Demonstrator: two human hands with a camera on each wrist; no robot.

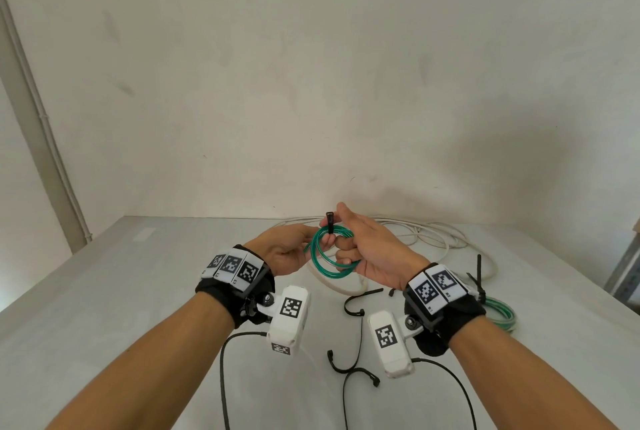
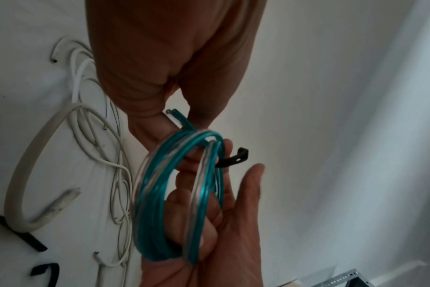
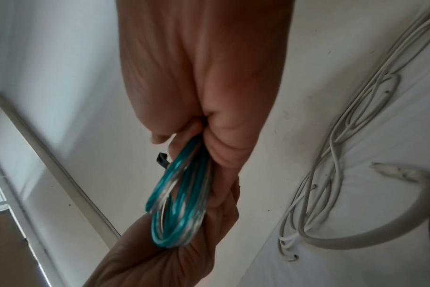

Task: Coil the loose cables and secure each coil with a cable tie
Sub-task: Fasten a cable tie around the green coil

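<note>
A small coil of green translucent cable [image 1: 325, 256] is held above the table between both hands. My left hand [image 1: 294, 247] pinches the coil's left side, next to the free cable end [image 2: 177, 114]. My right hand [image 1: 346, 246] has its fingers curled through the coil from the right, with the index finger raised beside a black cable tie [image 1: 329, 221]. The tie wraps the coil's top and its head [image 2: 242, 155] sticks up. In the right wrist view the coil [image 3: 182, 203] is seen edge-on between both palms, with the tie head [image 3: 161, 158] to its left.
Loose thin white cables [image 1: 422, 232] and a thick white cable [image 1: 332, 286] lie on the grey table [image 1: 138, 291] behind the hands. Several black cable ties [image 1: 356, 305] lie near my wrists. A second green coil [image 1: 500, 313] with a black tie lies right. A metal rack [image 1: 627, 270] stands at the right edge.
</note>
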